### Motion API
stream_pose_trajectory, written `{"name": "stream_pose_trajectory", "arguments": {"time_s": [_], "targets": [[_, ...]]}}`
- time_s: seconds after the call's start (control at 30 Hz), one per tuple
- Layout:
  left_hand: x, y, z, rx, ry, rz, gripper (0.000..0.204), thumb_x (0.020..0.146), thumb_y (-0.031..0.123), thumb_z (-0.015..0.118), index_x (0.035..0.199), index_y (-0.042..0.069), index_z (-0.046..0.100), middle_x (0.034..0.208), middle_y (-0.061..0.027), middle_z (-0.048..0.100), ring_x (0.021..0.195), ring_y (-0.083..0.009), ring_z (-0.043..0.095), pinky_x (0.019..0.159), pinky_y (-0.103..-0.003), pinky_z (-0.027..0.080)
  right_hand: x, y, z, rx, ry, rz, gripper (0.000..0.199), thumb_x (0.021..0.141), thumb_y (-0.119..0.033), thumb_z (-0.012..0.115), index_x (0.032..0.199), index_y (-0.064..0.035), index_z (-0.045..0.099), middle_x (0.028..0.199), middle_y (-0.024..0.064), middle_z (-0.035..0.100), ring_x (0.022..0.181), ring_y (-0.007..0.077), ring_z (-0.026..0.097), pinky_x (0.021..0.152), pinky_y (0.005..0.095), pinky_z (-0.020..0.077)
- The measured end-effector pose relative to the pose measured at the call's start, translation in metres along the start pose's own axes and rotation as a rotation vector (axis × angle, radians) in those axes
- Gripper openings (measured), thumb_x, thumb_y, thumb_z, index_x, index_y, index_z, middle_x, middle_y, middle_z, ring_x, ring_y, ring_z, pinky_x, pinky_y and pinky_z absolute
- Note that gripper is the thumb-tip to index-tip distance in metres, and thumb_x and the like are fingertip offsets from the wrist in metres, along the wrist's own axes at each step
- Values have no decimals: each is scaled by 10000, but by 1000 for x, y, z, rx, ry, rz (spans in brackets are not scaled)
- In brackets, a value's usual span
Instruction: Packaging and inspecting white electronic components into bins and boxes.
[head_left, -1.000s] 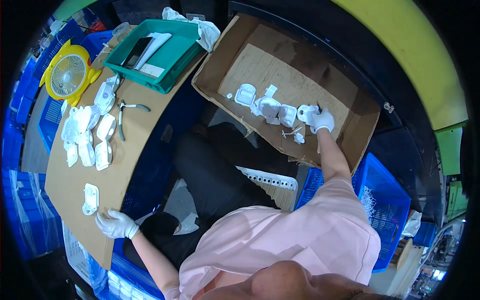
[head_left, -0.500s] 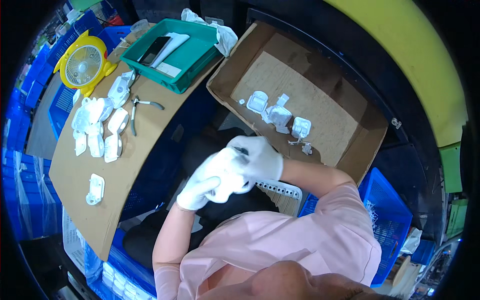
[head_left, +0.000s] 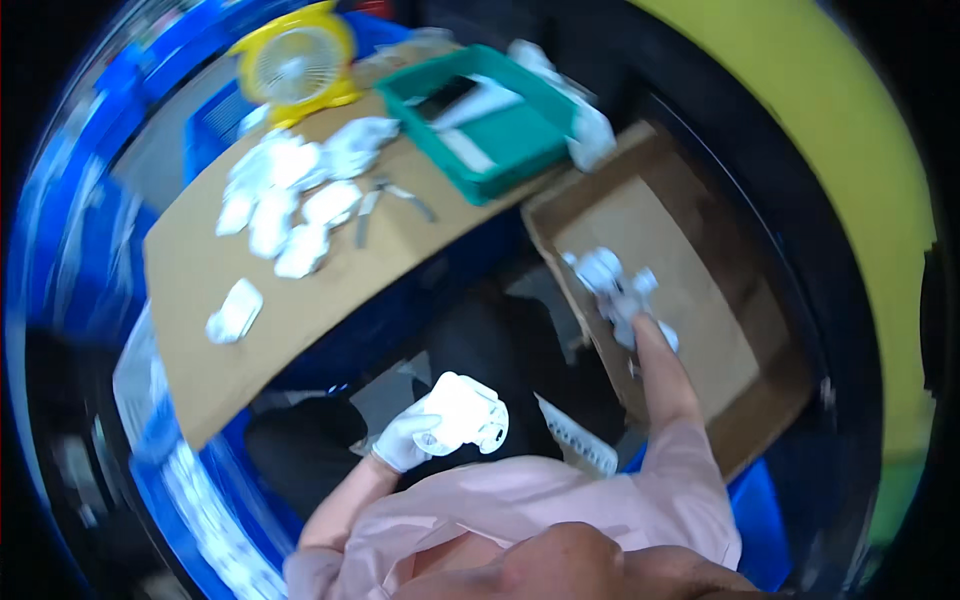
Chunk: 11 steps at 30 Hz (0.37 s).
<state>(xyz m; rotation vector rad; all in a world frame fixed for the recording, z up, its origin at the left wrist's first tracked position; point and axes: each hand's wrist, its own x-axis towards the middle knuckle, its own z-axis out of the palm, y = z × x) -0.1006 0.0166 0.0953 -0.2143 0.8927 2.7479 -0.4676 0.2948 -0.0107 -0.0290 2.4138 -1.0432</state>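
Note:
My left hand (head_left: 403, 442), in a white glove, is closed round a white moulded plastic part (head_left: 458, 410) with a round dark-centred piece at one corner. It holds the part above my lap. My right hand (head_left: 626, 302), also gloved, reaches into the cardboard box (head_left: 715, 285) on the right. It is among several small white plastic pieces there, close to a white square piece (head_left: 599, 269). Motion blur hides its fingers and whatever they may hold.
On the brown board (head_left: 215, 390) at left lie several white plastic parts (head_left: 272, 220), a separate white part (head_left: 236, 312) and hand nippers (head_left: 370, 210). Behind them stand a yellow fan (head_left: 296, 66) and a green tray (head_left: 480, 178) holding a dark phone (head_left: 447, 97).
My right hand has left the white part and stretched out into the cardboard box. My left hand keeps the part, now lower. The whole view has turned and shifted.

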Motion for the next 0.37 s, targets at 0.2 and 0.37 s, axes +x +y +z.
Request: {"name": "stream_pose_trajectory", "arguments": {"time_s": [0.2, 0.37], "targets": [[-32, 64, 5, 96, 187, 433, 537, 836, 337, 628, 1229, 24, 438, 1087, -90, 555, 966, -160, 557, 835, -290, 453, 4, 10, 22, -581, 368, 227, 426, 883, -358, 468, 1121, -39, 621, 1090, 169, 654, 996, 340, 621, 864, 409, 482], [-60, 104, -29, -150, 423, 705, 608, 840, 106, 587, 1385, 21, 330, 1316, -121, 495, 1223, -242, 503, 1028, -371, 418, 51, 72, -42, 418, 623, 546, 425, 858, -373, 540, 1124, -55, 635, 1023, 135, 674, 912, 278, 630, 869, 405, 478]]}}
